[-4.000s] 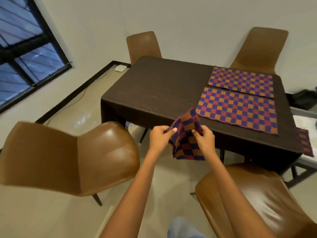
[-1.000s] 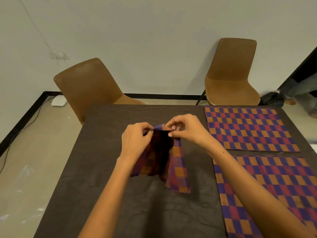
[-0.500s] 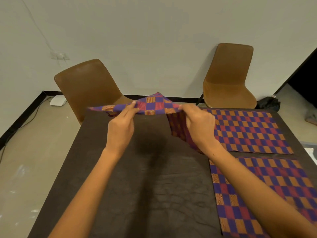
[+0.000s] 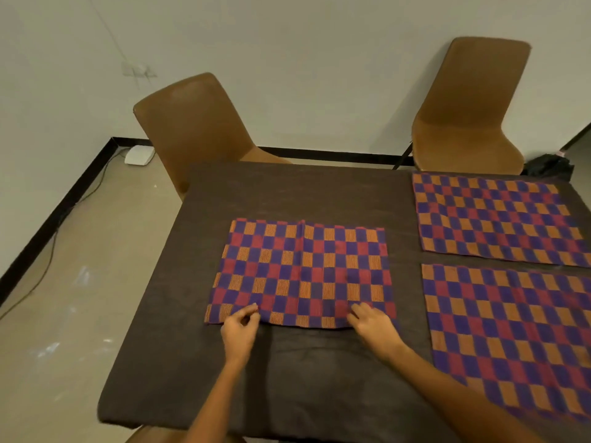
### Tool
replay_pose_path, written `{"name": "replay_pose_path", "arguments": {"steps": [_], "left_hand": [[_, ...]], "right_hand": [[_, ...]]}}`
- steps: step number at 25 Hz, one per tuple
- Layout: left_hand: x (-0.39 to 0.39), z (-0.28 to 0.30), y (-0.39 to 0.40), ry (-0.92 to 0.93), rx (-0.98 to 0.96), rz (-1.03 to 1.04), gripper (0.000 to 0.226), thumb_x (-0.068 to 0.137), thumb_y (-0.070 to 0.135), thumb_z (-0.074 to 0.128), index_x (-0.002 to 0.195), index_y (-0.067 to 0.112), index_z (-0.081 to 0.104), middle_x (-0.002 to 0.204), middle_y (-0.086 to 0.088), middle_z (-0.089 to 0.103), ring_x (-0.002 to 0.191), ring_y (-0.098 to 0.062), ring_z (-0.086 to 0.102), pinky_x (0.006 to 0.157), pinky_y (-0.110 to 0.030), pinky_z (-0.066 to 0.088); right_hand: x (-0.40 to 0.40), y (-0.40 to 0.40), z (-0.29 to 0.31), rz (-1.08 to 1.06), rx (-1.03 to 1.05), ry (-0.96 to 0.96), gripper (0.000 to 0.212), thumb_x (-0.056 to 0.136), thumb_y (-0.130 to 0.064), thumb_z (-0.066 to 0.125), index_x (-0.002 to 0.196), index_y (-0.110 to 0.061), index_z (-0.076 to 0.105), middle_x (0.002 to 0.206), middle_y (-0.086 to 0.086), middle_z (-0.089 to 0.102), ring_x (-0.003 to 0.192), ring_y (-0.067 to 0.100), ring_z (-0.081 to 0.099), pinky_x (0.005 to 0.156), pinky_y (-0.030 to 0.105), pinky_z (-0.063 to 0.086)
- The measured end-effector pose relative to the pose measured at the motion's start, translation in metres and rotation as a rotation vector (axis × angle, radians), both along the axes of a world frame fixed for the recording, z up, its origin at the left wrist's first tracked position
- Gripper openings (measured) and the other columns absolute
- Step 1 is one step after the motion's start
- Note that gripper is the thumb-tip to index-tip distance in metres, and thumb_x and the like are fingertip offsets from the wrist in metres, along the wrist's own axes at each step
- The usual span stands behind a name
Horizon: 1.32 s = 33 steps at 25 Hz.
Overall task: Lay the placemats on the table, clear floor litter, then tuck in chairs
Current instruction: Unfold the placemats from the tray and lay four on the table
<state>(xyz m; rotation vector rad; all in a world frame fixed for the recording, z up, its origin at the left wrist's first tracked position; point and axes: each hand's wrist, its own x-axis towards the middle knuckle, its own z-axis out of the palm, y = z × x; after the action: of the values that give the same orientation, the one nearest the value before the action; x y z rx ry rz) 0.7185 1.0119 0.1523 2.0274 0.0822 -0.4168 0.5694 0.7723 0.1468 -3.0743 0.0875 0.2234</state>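
A checked placemat (image 4: 303,270) in purple, red and orange lies flat on the left half of the dark table (image 4: 287,378). My left hand (image 4: 238,330) pinches its near edge towards the left corner. My right hand (image 4: 372,324) pinches the same edge towards the right corner. Two more checked placemats lie flat on the right half, a far one (image 4: 492,219) and a near one (image 4: 511,330). One brown chair (image 4: 195,129) stands at the far left side, turned at an angle. Another brown chair (image 4: 470,107) stands back from the far right side.
A white device (image 4: 138,155) with a cable (image 4: 48,244) sits on the floor by the left wall. A dark bag (image 4: 550,166) lies at the far right. Pale patches (image 4: 83,276) mark the floor left of the table; litter or glare, I cannot tell.
The folded placemat that I held up above the table has been spread open and now lies flat. Both hands came down to its near edge.
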Motion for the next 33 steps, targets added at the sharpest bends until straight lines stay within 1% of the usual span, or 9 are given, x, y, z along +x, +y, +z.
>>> {"name": "replay_pose_path", "arguments": {"steps": [3,5,9,13,17,21,24,28,33], "left_hand": [[0.009,-0.002,0.003,0.229,-0.276,0.376,0.025,0.082,-0.005,0.065,0.106,-0.003,0.068,0.104,-0.012,0.066,0.099,-0.024,0.062,0.082,-0.033,0.052],[0.018,-0.004,0.006,0.249,-0.269,0.458,0.03,0.077,-0.011,0.066,0.106,-0.004,0.067,0.109,-0.017,0.066,0.104,-0.029,0.062,0.09,-0.035,0.051],[0.01,0.0,0.018,0.135,-0.018,0.347,0.028,0.073,-0.008,0.072,0.1,-0.001,0.072,0.104,-0.012,0.067,0.101,-0.024,0.06,0.087,-0.031,0.05],[-0.014,-0.002,0.04,0.018,0.149,0.167,0.023,0.073,0.003,0.077,0.095,0.0,0.073,0.101,-0.012,0.068,0.094,-0.023,0.06,0.088,-0.036,0.05],[-0.028,-0.006,0.053,-0.075,0.222,0.067,0.023,0.071,0.006,0.079,0.093,0.0,0.073,0.091,-0.017,0.071,0.078,-0.022,0.061,0.078,-0.032,0.048],[-0.042,-0.007,0.062,-0.083,0.209,0.072,0.021,0.073,0.005,0.077,0.093,-0.001,0.073,0.094,-0.018,0.071,0.085,-0.03,0.065,0.081,-0.037,0.05],[-0.045,-0.006,0.066,-0.107,0.2,0.063,0.016,0.082,0.002,0.068,0.097,-0.001,0.073,0.1,-0.017,0.07,0.095,-0.031,0.063,0.085,-0.04,0.049],[-0.043,-0.011,0.072,-0.131,0.241,-0.037,0.019,0.079,0.002,0.071,0.099,0.001,0.072,0.099,-0.016,0.071,0.086,-0.028,0.066,0.081,-0.037,0.052],[-0.044,-0.008,0.07,-0.216,0.393,-0.159,0.021,0.078,0.006,0.073,0.099,0.006,0.072,0.1,-0.011,0.071,0.091,-0.028,0.067,0.077,-0.038,0.053]], "right_hand": [[-0.01,-0.01,-0.002,-0.095,-0.019,-0.01,0.039,0.037,-0.014,0.093,0.07,-0.017,0.07,0.076,0.001,0.065,0.064,0.018,0.065,0.04,0.026,0.05],[-0.015,-0.011,-0.001,-0.148,-0.006,0.011,0.033,0.046,-0.008,0.09,0.073,-0.014,0.072,0.081,0.005,0.066,0.068,0.022,0.067,0.041,0.031,0.053],[-0.032,0.001,0.001,-0.192,0.005,-0.012,0.034,0.05,-0.007,0.09,0.079,-0.014,0.075,0.08,0.005,0.064,0.07,0.022,0.066,0.043,0.029,0.053],[-0.063,0.021,0.001,-0.244,0.044,-0.057,0.045,0.041,-0.011,0.094,0.082,-0.021,0.078,0.071,-0.001,0.061,0.06,0.015,0.063,0.035,0.019,0.042],[-0.091,0.037,-0.006,-0.278,0.089,-0.092,0.048,0.041,-0.006,0.093,0.085,-0.02,0.077,0.074,-0.001,0.062,0.06,0.014,0.062,0.033,0.02,0.041],[-0.109,0.049,-0.007,-0.311,0.154,-0.113,0.05,0.045,-0.009,0.093,0.09,-0.022,0.074,0.075,-0.001,0.062,0.06,0.013,0.063,0.033,0.018,0.044],[-0.113,0.051,-0.011,-0.36,0.202,-0.187,0.06,0.051,-0.01,0.092,0.097,-0.026,0.057,0.076,-0.001,0.063,0.061,0.013,0.064,0.036,0.018,0.048],[-0.112,0.046,-0.012,-0.401,0.173,-0.199,0.038,0.053,-0.007,0.091,0.084,-0.018,0.072,0.076,-0.001,0.063,0.062,0.014,0.064,0.037,0.019,0.048],[-0.114,0.039,-0.018,-0.449,0.182,-0.152,0.029,0.064,-0.011,0.085,0.091,-0.016,0.074,0.086,0.002,0.064,0.074,0.019,0.066,0.048,0.025,0.055]]}}
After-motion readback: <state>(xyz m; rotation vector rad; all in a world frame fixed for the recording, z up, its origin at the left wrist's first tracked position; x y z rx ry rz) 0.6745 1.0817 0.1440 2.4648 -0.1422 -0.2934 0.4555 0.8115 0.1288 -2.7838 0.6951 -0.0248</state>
